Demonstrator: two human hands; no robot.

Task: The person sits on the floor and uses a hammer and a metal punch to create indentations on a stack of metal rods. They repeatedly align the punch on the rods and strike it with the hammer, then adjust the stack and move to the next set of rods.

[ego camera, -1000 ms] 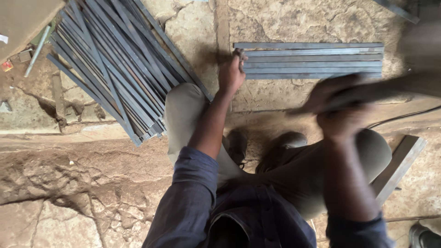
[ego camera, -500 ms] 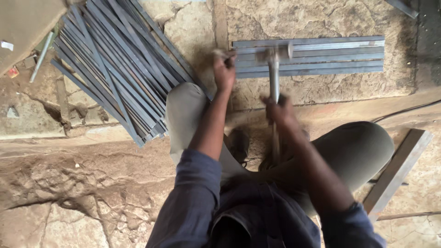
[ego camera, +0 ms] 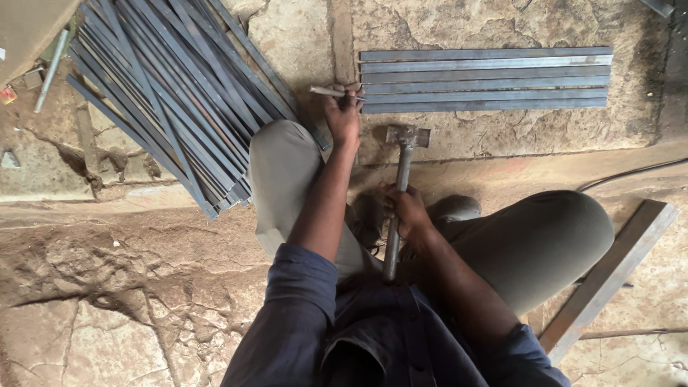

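I squat on a cracked stone floor. My left hand [ego camera: 342,115] grips a short metal punch [ego camera: 327,92] held against the left end of a row of several flat steel bars [ego camera: 487,77] laid side by side. My right hand [ego camera: 405,209] holds a hammer [ego camera: 403,172] by its metal handle. The hammer head [ego camera: 408,135] is lowered and lies just below the bars, to the right of my left hand, apart from the punch.
A large heap of loose steel bars [ego camera: 172,93] lies fanned out at the upper left, beside my left knee. One flat bar [ego camera: 609,276] lies diagonally at the lower right. A thin cable [ego camera: 631,172] runs along the floor step at the right.
The hammer swung from raised at the right, down over the bars, and now rests low near the floor. My left hand stayed at the bars' left end.
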